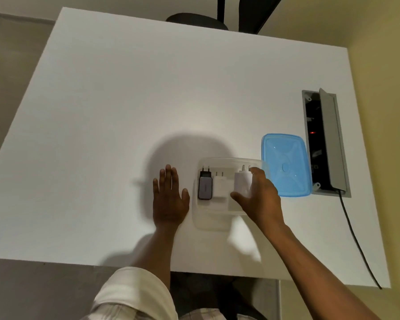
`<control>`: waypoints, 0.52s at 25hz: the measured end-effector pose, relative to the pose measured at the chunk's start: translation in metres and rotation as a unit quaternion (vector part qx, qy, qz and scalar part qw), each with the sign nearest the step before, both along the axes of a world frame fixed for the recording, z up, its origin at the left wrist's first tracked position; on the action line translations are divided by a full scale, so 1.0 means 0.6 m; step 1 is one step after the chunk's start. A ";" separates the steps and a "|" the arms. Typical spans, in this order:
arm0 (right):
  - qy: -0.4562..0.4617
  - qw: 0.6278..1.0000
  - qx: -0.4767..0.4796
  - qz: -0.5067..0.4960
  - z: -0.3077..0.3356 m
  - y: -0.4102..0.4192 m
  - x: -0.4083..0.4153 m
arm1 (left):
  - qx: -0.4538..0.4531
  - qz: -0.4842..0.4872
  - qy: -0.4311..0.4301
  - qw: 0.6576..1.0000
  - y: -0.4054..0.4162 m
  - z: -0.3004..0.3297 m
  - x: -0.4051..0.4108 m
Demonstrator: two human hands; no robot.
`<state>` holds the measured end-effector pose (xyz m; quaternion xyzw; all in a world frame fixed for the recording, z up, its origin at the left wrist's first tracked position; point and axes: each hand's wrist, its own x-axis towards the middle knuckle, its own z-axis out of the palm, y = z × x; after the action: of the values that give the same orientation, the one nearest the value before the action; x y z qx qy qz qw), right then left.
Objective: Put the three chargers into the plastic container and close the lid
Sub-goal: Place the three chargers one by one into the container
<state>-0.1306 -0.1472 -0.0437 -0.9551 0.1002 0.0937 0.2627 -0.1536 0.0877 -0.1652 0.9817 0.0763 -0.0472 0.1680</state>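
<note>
The clear rectangular plastic container (217,218) sat on the white table (125,112) near its front edge, and everything else is placed from it. Inside it, against its left wall, lay the dark grey charger with a black plug (205,186), and touching that on the right, the small white charger (221,186). The right hand (260,197) reached in over the container's right half, its thumb and fingers closed around the larger white charger with two metal pins (242,182), pins pointing to the far wall. Whether that charger already touched the container floor could not be told. The left hand (170,197) lay flat on the table just left of the container, fingers spread and holding nothing. The blue rectangular plastic lid (285,165) rested just right of the container, its near-left edge seemingly overlapping the rim.

The step in hand appeared to be seating the third charger. Done well, it would go down flat beside the small white one, pins kept clear of the wall, so nothing stood proud of the rim. The idle hand could steady the light container against sliding. Then the lid remained to be fitted.
</note>
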 end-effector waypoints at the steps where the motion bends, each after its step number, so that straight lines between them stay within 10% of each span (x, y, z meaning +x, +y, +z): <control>1: 0.014 1.000 0.006 0.001 -0.006 0.001 0.004 | -0.001 0.003 0.002 1.000 0.000 0.000 0.001; 13: 0.142 0.989 -0.029 -0.002 -0.051 0.012 0.027 | 0.007 0.015 0.027 1.000 0.002 -0.010 0.005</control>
<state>-0.1142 -0.1401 -0.0744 -0.9390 0.1411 0.2252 0.2182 -0.1508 0.0887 -0.1712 0.9800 0.0953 -0.0703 0.1600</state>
